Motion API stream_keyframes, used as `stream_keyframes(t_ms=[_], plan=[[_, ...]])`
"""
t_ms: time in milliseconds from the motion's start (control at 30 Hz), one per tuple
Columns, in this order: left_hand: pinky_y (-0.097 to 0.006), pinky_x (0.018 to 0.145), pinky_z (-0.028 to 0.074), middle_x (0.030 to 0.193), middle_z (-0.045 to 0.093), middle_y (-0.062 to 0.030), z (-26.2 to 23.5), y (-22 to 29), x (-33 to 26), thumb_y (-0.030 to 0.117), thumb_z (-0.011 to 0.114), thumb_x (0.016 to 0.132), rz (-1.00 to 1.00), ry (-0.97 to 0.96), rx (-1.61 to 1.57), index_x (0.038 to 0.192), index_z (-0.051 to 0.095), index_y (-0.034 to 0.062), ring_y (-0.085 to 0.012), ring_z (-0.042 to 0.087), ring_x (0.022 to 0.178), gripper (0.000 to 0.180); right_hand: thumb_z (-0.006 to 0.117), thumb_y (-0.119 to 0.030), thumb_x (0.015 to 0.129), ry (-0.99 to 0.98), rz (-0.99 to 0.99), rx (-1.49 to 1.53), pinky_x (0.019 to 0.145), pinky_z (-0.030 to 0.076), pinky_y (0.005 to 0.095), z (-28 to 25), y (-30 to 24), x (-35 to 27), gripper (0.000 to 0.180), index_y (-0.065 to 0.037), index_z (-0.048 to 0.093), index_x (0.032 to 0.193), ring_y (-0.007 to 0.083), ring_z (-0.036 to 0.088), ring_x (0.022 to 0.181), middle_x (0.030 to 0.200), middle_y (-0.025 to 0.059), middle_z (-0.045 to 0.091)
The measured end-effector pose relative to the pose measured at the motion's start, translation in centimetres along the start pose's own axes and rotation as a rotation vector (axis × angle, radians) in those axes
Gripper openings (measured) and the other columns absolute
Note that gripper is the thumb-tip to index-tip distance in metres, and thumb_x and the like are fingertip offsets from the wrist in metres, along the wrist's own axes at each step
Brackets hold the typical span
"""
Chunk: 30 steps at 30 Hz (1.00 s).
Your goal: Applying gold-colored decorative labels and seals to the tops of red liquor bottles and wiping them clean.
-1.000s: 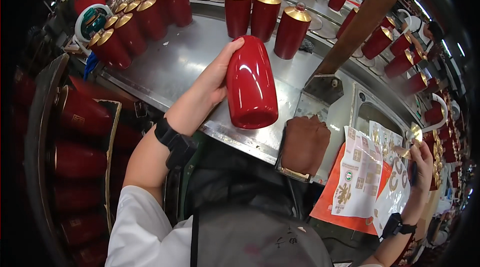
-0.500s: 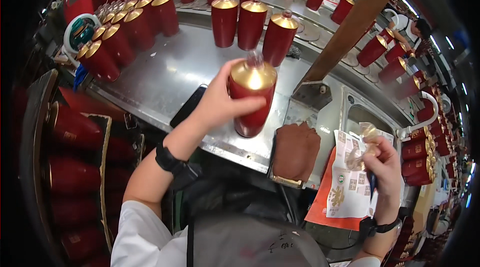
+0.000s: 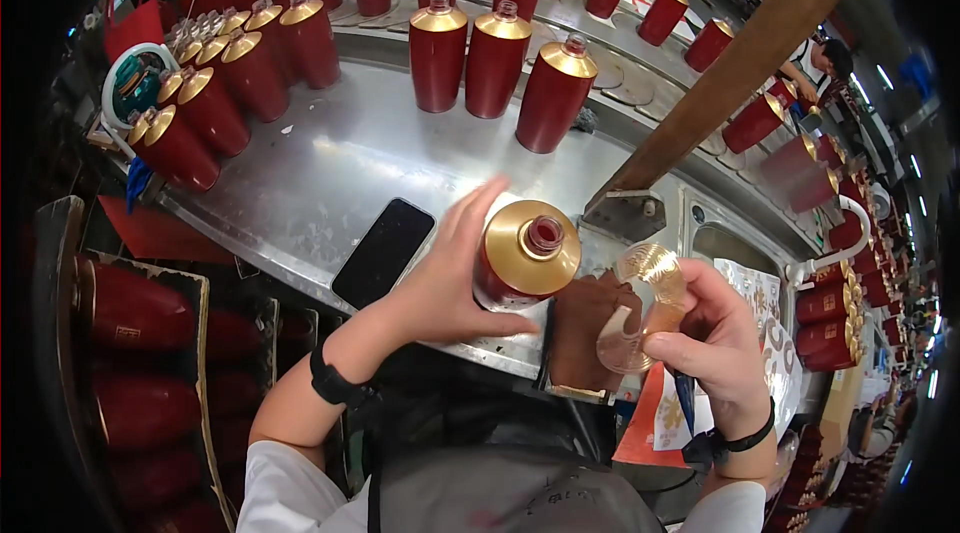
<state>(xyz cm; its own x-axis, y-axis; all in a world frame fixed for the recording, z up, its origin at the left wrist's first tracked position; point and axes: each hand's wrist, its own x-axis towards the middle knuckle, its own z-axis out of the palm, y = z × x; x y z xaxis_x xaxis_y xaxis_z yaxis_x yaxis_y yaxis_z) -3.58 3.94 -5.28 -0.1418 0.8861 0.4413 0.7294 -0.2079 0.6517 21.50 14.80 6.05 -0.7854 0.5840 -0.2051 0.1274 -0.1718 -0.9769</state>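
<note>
My left hand [image 3: 445, 283] is wrapped round a red bottle [image 3: 497, 291] with a gold shoulder and an open clear neck. The bottle leans so that its mouth faces up toward me. To its right, my right hand [image 3: 715, 338] pinches a see-through, C-shaped film with gold rings [image 3: 655, 278] between thumb and fingers. A dark blue pointed tool [image 3: 685, 401] sticks out below that hand; its kind cannot be made out. Under the film lies a brown cloth [image 3: 583, 328], partly covered. Printed white sheets [image 3: 770, 333] lie behind my right hand, over an orange-red sheet [image 3: 640, 428].
A black phone [image 3: 384, 251] lies on the metal table [image 3: 345, 148]. Several red bottles stand along the back, such as one bottle [image 3: 556, 98]. A wooden post [image 3: 740, 63] rises at the right, beside a sink [image 3: 735, 243]. Racked bottles [image 3: 145, 313] fill the lower left. Another person [image 3: 820, 63] works far right.
My left hand has tipped the bottle's mouth toward me and lowered it slightly. My right hand has brought the film left and up, close beside the bottle. The phone now shows fully.
</note>
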Motion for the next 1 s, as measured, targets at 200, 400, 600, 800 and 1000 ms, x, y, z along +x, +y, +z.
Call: stream_keyframes(t_ms=[200, 400, 600, 800, 1000], plan=[[-0.033, 0.076, 0.049, 0.111, 0.064, -0.0107, -4.6, 1.3, -2.3, 0.025, 0.077, 0.084, -0.094, -0.091, -0.248, 0.115, 0.058, 0.0017, -0.0217, 0.061, 0.092, 0.043, 0.075, 0.002, 0.082, -0.065, -0.052, -0.026, 0.085, 0.050, 0.0243, 1.4, -0.7, 1.7, 0.058, -0.001, 0.049, 0.133, 0.0089, 0.063, 0.098, 0.108, 0.0040, 0.065], [-0.025, 0.066, 0.052, 0.095, 0.069, -0.0045, -4.3, 5.9, -1.4, 0.020, 0.061, 0.098, -0.449, -0.280, -1.269, 0.115, 0.063, -0.0006, -0.0114, 0.064, 0.079, 0.027, 0.075, 0.003, 0.082, -0.258, -0.056, 0.074, 0.084, 0.051, 0.0245, 3.9, -1.0, 2.6, 0.065, 0.000, 0.043, 0.139, 0.0109, 0.065, 0.099, 0.112, 0.0065, 0.066], [-0.021, 0.062, 0.052, 0.089, 0.068, -0.0086, -4.0, 5.2, -0.9, 0.004, 0.063, 0.094, -0.606, -0.017, -1.201, 0.102, 0.063, -0.0007, -0.0097, 0.065, 0.076, 0.009, 0.075, 0.000, 0.083, -0.077, -0.018, -0.005, 0.085, 0.049, 0.0240, 3.2, 0.3, 3.0, 0.060, -0.001, 0.046, 0.136, 0.0086, 0.062, 0.102, 0.112, 0.0039, 0.065], [-0.015, 0.061, 0.049, 0.090, 0.066, -0.0046, -2.0, 4.3, -1.1, 0.002, 0.070, 0.090, -0.466, 0.232, -0.929, 0.099, 0.064, -0.0035, -0.0028, 0.062, 0.074, 0.012, 0.073, -0.004, 0.087, 0.006, -0.128, -0.104, 0.086, 0.048, 0.0231, 3.0, 1.5, 4.7, 0.056, -0.002, 0.046, 0.135, 0.0071, 0.061, 0.100, 0.116, 0.0046, 0.065], [-0.016, 0.059, 0.047, 0.087, 0.066, -0.0043, -2.4, 4.2, -0.4, 0.001, 0.068, 0.091, -0.548, 0.211, -0.904, 0.098, 0.062, -0.0027, -0.0027, 0.061, 0.071, 0.010, 0.071, -0.003, 0.087, -0.006, -0.217, -0.105, 0.076, 0.045, 0.0201, 2.8, 3.3, 5.9, 0.053, -0.001, 0.047, 0.134, 0.0020, 0.057, 0.086, 0.103, 0.0002, 0.067]])
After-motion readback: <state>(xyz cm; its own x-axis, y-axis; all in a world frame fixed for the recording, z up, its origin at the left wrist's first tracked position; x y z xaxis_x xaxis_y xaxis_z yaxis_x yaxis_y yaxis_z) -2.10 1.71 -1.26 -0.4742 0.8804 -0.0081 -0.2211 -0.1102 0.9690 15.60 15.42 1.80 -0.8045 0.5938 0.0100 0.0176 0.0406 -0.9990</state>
